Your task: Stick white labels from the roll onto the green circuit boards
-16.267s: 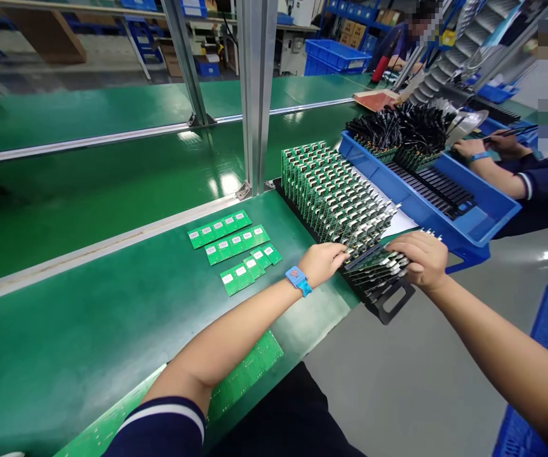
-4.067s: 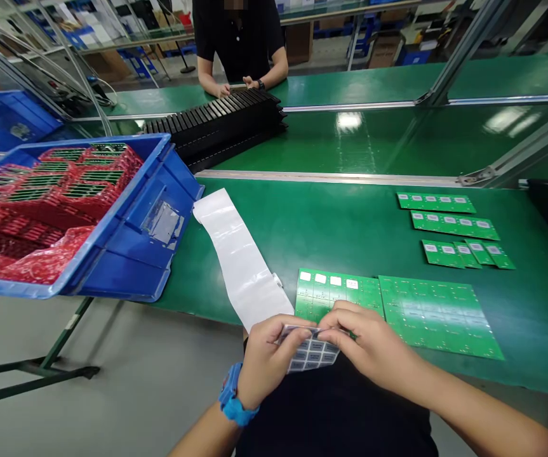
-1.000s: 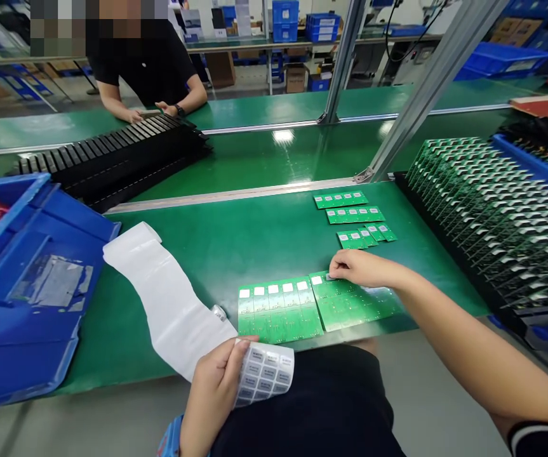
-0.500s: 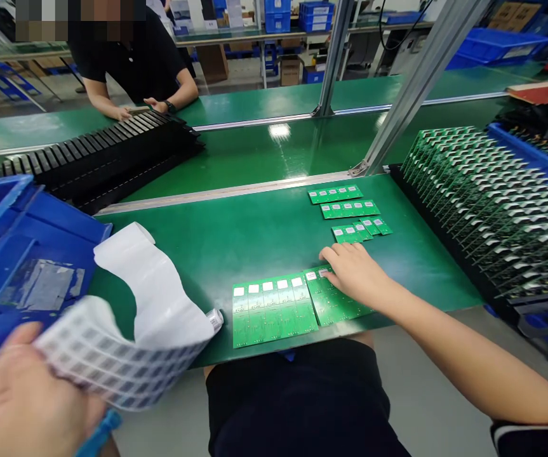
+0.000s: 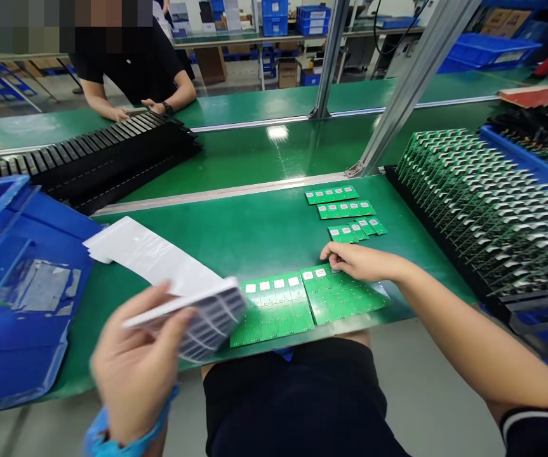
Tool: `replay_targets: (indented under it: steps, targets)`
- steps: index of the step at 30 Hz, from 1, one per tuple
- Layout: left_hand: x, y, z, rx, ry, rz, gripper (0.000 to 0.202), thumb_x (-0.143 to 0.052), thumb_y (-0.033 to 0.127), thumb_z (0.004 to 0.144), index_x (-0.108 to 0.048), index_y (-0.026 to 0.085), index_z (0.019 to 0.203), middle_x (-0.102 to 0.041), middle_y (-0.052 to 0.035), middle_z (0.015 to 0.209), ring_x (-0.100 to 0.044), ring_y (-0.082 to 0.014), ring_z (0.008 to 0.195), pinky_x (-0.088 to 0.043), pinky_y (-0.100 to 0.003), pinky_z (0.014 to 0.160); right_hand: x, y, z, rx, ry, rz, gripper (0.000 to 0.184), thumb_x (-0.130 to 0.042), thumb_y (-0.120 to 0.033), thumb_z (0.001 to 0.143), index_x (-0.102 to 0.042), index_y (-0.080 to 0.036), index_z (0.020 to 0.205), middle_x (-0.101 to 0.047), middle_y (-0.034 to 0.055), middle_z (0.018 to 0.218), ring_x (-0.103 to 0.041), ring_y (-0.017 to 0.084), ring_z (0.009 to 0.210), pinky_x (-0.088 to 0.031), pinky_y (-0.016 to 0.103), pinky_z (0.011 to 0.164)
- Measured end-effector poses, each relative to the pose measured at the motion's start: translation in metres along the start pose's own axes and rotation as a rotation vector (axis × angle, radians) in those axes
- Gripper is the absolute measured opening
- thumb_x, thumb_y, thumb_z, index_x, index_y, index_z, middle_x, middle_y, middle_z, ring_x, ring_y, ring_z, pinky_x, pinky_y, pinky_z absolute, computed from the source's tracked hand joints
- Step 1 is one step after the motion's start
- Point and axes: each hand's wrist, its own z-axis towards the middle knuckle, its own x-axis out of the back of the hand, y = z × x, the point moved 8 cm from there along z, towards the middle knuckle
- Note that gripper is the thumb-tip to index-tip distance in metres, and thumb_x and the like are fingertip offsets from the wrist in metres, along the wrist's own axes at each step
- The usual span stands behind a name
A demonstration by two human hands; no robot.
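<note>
The right green board (image 5: 345, 301) lies flat on the green table (image 5: 235, 228), just beside the left green board (image 5: 274, 320). It now shows 2 white stickers (image 5: 320, 273); 1 second ago, only 1 could be seen. So its row seems to be filling up. The right hand (image 5: 357, 260) has its fingers curled over that row, by a small grey bit; I can't tell if they pinch it. The left hand (image 5: 138, 355) grips the sheet of stickers (image 5: 214, 324) and has swung back in, hiding part of the left green board.
</note>
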Motion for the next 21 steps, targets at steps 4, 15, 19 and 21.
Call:
replay_targets:
  steps: [4, 15, 19, 21]
  targets:
    - [-0.067, -0.013, -0.026, 0.168, -0.427, -0.084, 0.026, -0.067, 0.039, 0.071, -0.064, 0.018, 0.086, -0.067, -0.0013, 0.08, -0.063, -0.0152, 0.069, -0.051, -0.023, 0.06, -0.003, -0.005, -0.005, 0.006, 0.085, -0.079, 0.019, -0.04, -0.011, 0.082, -0.052, -0.018, 0.095, -0.058, 0.0056, 0.084, -0.052, 0.02, 0.083, -0.043, 0.034, 0.072]
    - [-0.107, -0.013, -0.051, 0.14, -0.644, -0.13, 0.015, -0.058, 0.031, 0.081, -0.063, 0.017, 0.085, -0.066, -0.001, 0.078, -0.06, -0.0135, 0.07, -0.046, -0.021, 0.062, -0.022, -0.108, -0.021, 0.244, 0.307, 0.337, 0.009, -0.062, -0.027, 0.079, -0.059, -0.021, 0.084, -0.059, 0.0006, 0.081, -0.055, 0.014, 0.077, -0.045, 0.027, 0.069]
    - [-0.102, -0.014, -0.054, 0.072, -0.624, -0.102, 0.019, -0.053, 0.03, 0.084, -0.065, 0.016, 0.081, -0.067, -0.0032, 0.078, -0.061, -0.0148, 0.072, -0.046, -0.023, 0.065, -0.03, -0.111, -0.017, 0.203, 0.358, 0.398, 0.013, -0.058, -0.022, 0.082, -0.063, -0.019, 0.07, -0.059, -0.0009, 0.068, -0.055, 0.012, 0.065, -0.042, 0.025, 0.061]
    - [-0.099, -0.021, -0.053, 0.112, -0.582, -0.07, 0.021, -0.056, 0.033, 0.082, -0.066, 0.016, 0.075, -0.067, -0.0027, 0.072, -0.061, -0.0149, 0.067, -0.046, -0.023, 0.061, -0.033, -0.112, -0.019, 0.223, 0.349, 0.375, 0.012, -0.054, -0.023, 0.084, -0.066, -0.021, 0.085, -0.063, 0.0011, 0.075, -0.057, 0.014, 0.07, -0.044, 0.027, 0.064]
